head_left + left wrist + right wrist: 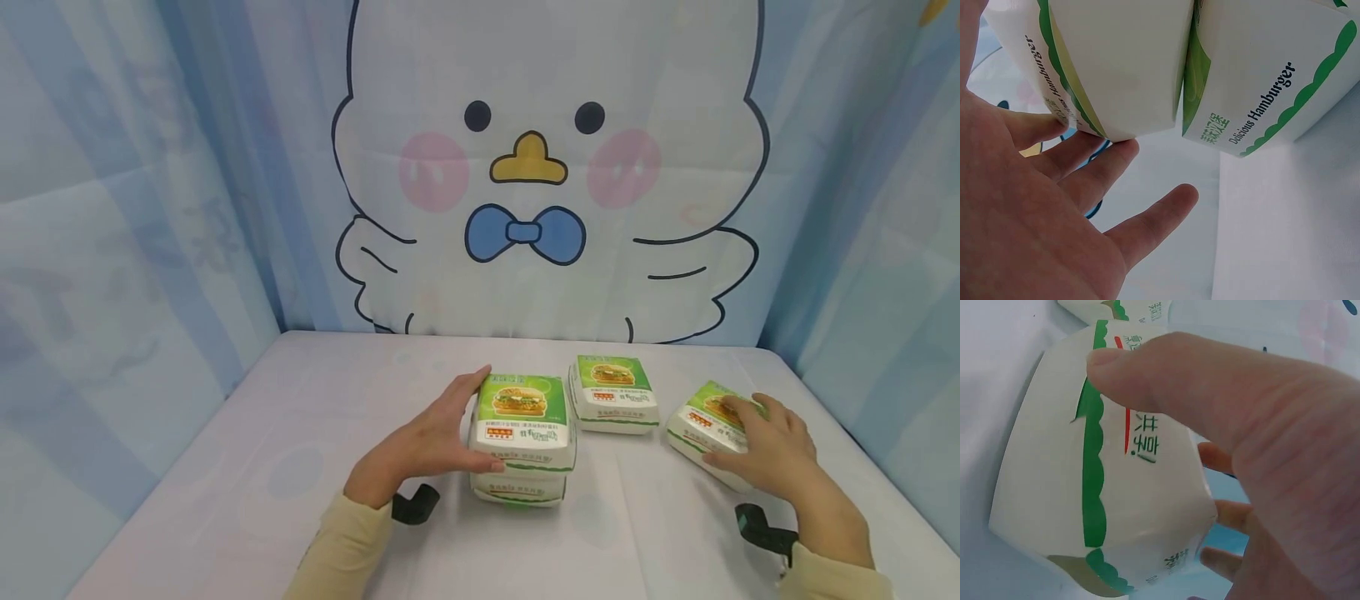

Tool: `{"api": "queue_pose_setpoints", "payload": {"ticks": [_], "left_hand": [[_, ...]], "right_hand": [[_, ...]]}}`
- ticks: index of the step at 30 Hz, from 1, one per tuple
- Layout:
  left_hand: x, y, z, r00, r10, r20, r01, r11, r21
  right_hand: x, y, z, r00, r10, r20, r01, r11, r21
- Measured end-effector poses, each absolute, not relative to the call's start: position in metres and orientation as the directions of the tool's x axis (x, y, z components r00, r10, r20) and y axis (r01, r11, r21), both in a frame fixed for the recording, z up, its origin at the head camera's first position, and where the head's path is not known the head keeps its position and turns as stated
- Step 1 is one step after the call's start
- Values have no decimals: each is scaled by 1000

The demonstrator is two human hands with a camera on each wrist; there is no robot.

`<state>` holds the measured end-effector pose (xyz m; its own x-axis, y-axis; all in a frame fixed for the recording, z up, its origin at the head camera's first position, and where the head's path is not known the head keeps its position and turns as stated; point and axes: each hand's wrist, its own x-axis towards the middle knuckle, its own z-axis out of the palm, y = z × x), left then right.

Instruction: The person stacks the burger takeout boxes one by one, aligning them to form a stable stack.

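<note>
Two white-and-green hamburger boxes form a stack in the middle of the head view. My left hand point(423, 446) grips the upper hamburger box point(528, 408) from its left side, thumb at the front and fingers toward the back. Below it is the lower hamburger box point(525, 490), which the left hand does not visibly hold. Over on the right, my right hand point(780, 454) holds another hamburger box point(697, 425), which sits at an angle. In the right wrist view, the thumb lies on that box's printed side point(1141, 487); the other fingers are partly hidden beyond it.
A further hamburger box point(615, 396) stands behind, between the stack and the right-hand box. All rest on a pale tablecloth point(300, 467). A curtain with a cartoon bird point(525, 283) hangs at the table's back edge, and blue curtains point(112, 292) flank both sides.
</note>
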<state>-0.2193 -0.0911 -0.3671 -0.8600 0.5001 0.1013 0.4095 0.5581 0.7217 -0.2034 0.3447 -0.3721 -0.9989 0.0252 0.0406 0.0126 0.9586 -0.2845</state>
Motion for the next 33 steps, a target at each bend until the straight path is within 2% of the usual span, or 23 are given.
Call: {"api": "queue_pose_setpoints", "payload": {"ticks": [18, 33], "left_hand": [[-219, -93, -366, -861, 498, 102, 401, 543, 737], [-218, -96, -363, -868, 484, 111, 387, 519, 763]], "right_hand": [[-204, 354, -378, -1000, 26, -1, 25, 947, -321], [-203, 356, -378, -1000, 11, 13, 6, 945, -326]]}}
